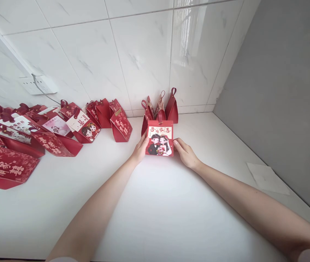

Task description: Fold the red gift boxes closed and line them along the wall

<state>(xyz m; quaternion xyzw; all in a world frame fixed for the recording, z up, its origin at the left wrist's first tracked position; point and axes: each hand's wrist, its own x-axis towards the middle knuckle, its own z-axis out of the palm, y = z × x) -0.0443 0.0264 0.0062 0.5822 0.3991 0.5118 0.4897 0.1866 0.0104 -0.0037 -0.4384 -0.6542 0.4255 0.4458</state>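
Between my two hands is a red gift box [160, 140] with a cartoon bride and groom on its front and a ribbon loop on top. My left hand [140, 150] grips its left side, and my right hand [185, 152] grips its right side; the fingers behind the box are hidden. Just behind it, near the wall, stand a plain red gift box [172, 107] and a few more, partly covered by the held one.
Many red gift boxes [53, 143] crowd the left of the white table [155, 211]. One patterned box [120, 125] stands nearer the middle. A white sheet [266, 178] lies at the right. A socket [38, 85] with a cable is on the tiled wall [141, 47]; a grey panel [286, 91] borders the right.
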